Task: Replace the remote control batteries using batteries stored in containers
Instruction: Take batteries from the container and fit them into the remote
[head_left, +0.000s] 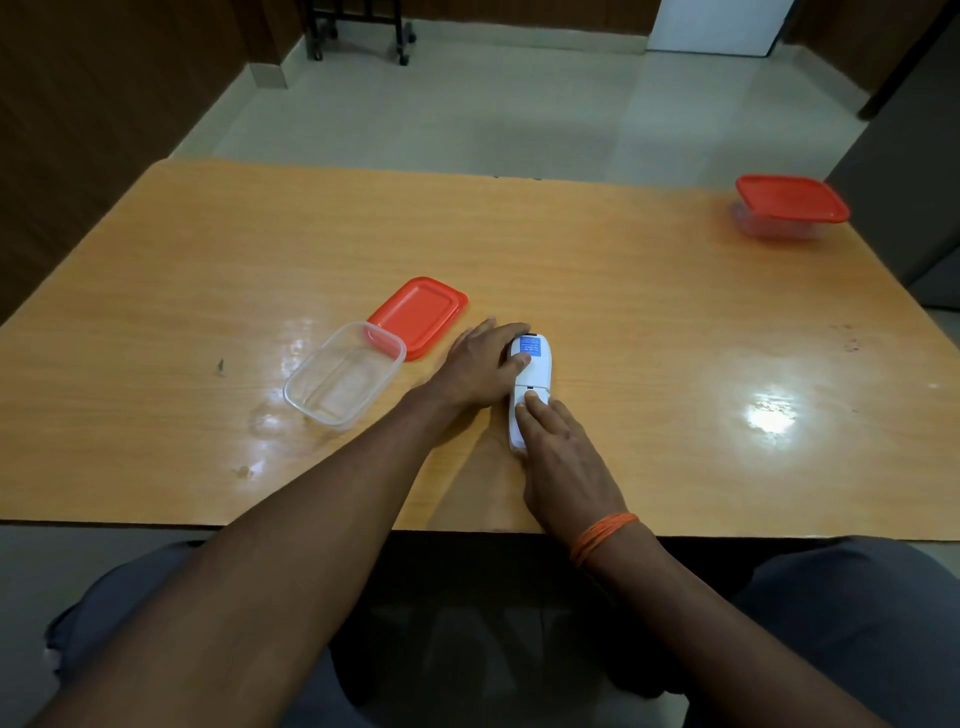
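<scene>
A white remote control lies face down on the wooden table, its blue label facing up. My left hand grips its far end from the left, thumb across the back. My right hand rests on its near end with fingertips pressing on the battery cover. A clear open container sits to the left and looks empty; its red lid lies flat just behind it. A second clear container with a red lid on stands at the far right corner. No batteries are visible.
The table's near edge runs just behind my right wrist, which wears an orange thread band. Tiled floor lies beyond the far edge, with a wheeled black stand at the back. A dark cabinet stands beside the table's right side.
</scene>
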